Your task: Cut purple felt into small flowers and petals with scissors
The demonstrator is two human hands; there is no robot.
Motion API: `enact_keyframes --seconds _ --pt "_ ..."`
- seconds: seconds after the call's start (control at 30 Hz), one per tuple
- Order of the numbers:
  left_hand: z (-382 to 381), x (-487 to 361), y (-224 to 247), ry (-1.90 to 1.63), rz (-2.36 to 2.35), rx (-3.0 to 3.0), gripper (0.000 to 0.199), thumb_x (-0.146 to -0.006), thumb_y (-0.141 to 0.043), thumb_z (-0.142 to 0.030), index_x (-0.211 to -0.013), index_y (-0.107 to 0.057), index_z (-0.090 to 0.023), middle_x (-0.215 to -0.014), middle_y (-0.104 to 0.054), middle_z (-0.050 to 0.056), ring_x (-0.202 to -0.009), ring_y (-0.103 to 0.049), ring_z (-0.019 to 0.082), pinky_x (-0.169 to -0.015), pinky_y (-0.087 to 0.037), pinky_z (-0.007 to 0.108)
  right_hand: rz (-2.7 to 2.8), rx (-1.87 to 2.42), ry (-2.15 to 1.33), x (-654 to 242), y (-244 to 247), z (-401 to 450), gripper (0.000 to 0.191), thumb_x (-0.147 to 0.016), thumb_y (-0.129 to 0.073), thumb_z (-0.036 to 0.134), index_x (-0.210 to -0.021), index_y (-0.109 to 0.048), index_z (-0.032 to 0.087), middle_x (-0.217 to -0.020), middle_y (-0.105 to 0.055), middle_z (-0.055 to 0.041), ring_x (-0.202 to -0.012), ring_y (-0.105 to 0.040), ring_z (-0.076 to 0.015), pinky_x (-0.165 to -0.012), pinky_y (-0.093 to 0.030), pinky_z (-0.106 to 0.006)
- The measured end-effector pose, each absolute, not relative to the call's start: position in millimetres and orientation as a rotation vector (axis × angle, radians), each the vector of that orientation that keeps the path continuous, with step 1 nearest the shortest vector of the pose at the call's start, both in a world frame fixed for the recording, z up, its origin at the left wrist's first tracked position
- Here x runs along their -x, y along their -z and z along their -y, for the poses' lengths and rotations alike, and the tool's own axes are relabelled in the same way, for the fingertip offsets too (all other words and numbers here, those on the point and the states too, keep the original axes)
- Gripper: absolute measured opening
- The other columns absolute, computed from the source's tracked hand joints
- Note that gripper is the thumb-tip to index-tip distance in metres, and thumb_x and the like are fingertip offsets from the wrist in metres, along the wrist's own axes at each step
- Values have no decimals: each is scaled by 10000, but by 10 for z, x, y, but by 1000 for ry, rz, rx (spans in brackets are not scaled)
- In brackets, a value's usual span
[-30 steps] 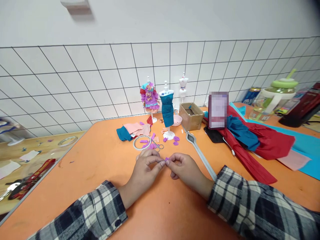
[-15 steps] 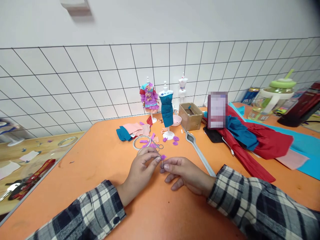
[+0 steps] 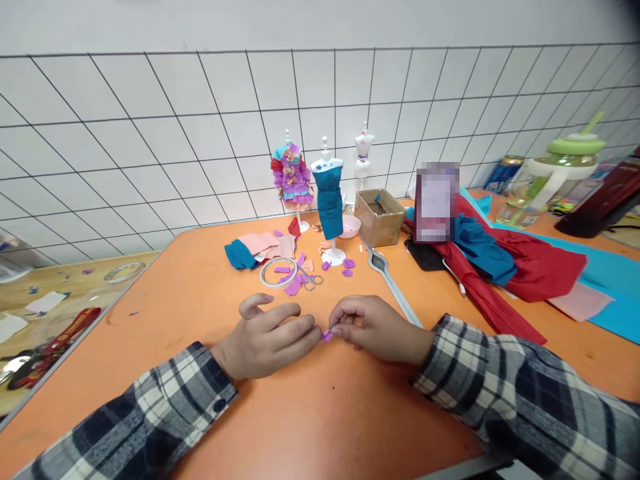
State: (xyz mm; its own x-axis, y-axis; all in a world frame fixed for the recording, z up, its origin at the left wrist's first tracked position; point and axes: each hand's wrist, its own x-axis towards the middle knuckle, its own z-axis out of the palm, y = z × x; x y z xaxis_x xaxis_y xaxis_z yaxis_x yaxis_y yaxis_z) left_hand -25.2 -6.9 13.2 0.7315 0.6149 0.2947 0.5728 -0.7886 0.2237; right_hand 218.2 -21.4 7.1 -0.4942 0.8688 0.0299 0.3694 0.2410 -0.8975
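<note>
A small purple crinkled piece [image 3: 327,336] sits between my hands, low over the orange table [image 3: 210,427]. My right hand [image 3: 377,328] pinches its right side between thumb and index finger. My left hand [image 3: 273,337] has its thumb raised away from the fingers, and its fingertips touch the left side of the piece. Beyond the hands lie scissors [image 3: 313,283], a tape roll [image 3: 265,273] and purple scraps [image 3: 349,264]. A mini mannequin in a teal dress [image 3: 329,203] stands behind them.
Behind are a mannequin in a purple dress [image 3: 291,177], a bare white mannequin [image 3: 363,150], a pink bowl [image 3: 351,228] and a cardboard box [image 3: 381,225]. To the right are a phone [image 3: 434,203], red cloth [image 3: 540,273], a green-lidded jug [image 3: 565,177] and a grey strap [image 3: 395,290].
My left thumb has lifted off and the left fingers have spread forward. The purple piece is lower, now pinched by my right hand, whose fingers have curled in. The view has shifted slightly.
</note>
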Motion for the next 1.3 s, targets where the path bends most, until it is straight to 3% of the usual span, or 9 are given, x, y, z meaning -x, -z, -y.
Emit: enact_keyframes --seconds 0.13,0.33,0.53,0.73,0.87,0.97,1.07,1.17,1.3 --pt "75 162 -215 -380 -901 -2873 217 -892 -529 -263 -946 -690 -398 -879 -736 -39 -894 -668 198 -950 -325 458 2273 1003 -711 -2228 -83 192 58 -851 -624 205 -833 -675 184 -842 -653 -12 -758 -584 -119 -710 -434 -237" --pt "112 113 -197 -293 -848 -2914 199 -924 -511 -283 -949 -680 -386 -870 -728 -48 -897 -654 180 -956 -292 428 2553 876 -456 -2305 -120 133 156 -931 -535 253 -871 -665 190 -891 -669 -21 -875 -578 -152 -764 -404 -267" --pt "80 109 -122 -429 -736 -3056 281 -916 -472 -150 -960 -654 -359 -872 -714 -63 -907 -638 152 -996 -227 389 2669 932 -59 -2283 -152 229 220 -963 -459 316 -895 -630 195 -925 -632 -38 -865 -525 -172 -625 -329 -284" --pt "94 -1 -33 -826 -682 -3315 157 -852 -555 -131 -750 -608 -238 -666 -632 -62 -853 -629 145 -995 -178 395 2695 912 283 -2228 -179 324 189 -947 -442 251 -822 -565 182 -833 -569 -47 -774 -478 -180 -523 -222 -310" --pt "145 -107 -72 -969 -833 -3332 156 -821 -550 -146 -671 -560 -186 -620 -603 -41 -802 -617 169 -957 -192 445 2625 949 370 -2183 -174 361 175 -931 -455 198 -784 -548 182 -792 -559 -41 -727 -476 -176 -513 -220 -308" --pt "177 -162 -116 -958 -1087 -3092 150 -833 -541 -190 -688 -581 -187 -658 -622 -24 -793 -605 185 -920 -217 455 2517 1056 292 -2151 -139 391 209 -942 -449 208 -787 -587 178 -780 -588 -36 -688 -499 -160 -522 -254 -294" --pt "174 -181 -118 -971 -1253 -2771 158 -861 -530 -219 -727 -612 -198 -707 -641 -15 -762 -583 174 -852 -272 409 2307 1123 -13 -2126 -103 402 215 -945 -475 262 -868 -666 199 -807 -649 -26 -699 -555 -138 -567 -332 -266" --pt "138 -164 -86 -1026 -1368 -2518 174 -884 -520 -239 -742 -612 -199 -722 -643 -8 -748 -572 167 -788 -313 355 2014 1169 -453 -2098 -90 378 139 -872 -580 268 -858 -710 221 -788 -686 -10 -674 -578 -120 -618 -404 -248" --pt "116 -125 -78 -1081 -1367 -2571 157 -875 -548 -237 -740 -618 -199 -724 -645 -8 -765 -573 171 -800 -293 361 1549 1265 -1309 -2049 -97 335 248 -824 -587 403 -795 -671 171 -726 -649 -20 -496 -509 -91 -471 -427 -231"
